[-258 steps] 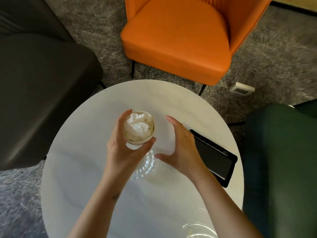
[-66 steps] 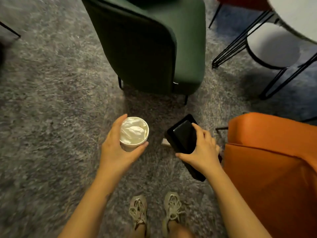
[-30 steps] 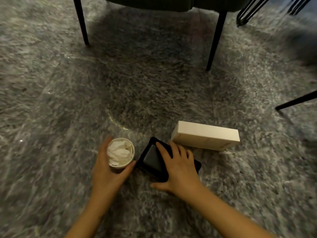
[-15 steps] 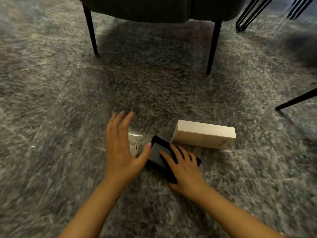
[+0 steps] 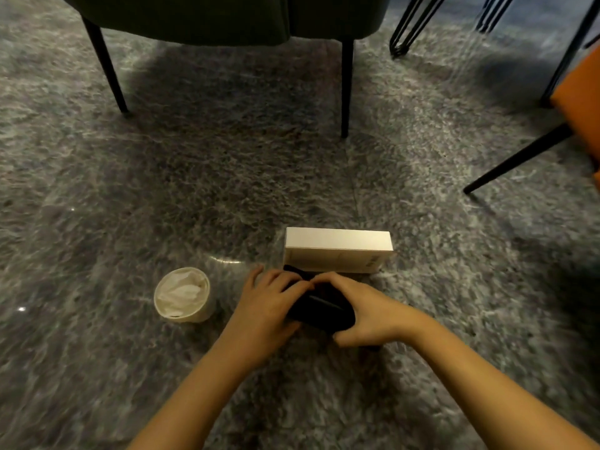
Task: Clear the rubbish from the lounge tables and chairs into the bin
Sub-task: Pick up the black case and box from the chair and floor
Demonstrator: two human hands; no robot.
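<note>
— Down on the grey carpet (image 5: 130,190), what have you got hold of?

— A black case (image 5: 319,311). My left hand (image 5: 269,303) curls its fingers over the left end, and my right hand (image 5: 367,315) wraps the right end with the thumb tucked beneath. Both hands grip it.

— Is it lifted?

— I cannot tell whether it rests on the pile or hangs just clear of it.

— Where is the rubbish?

— The paper cup (image 5: 181,295) stands upright on the carpet to the left of my left hand, apart from it, with crumpled white tissue (image 5: 180,292) filling it. A white box (image 5: 337,250) lies flat just beyond my knuckles, its long side towards me. The case's far end reaches that near side.

— And around you?

— A dark green chair (image 5: 194,17) stands beyond the box, two of its black legs planted on the carpet. An orange chair (image 5: 581,102) shows at the right.
</note>
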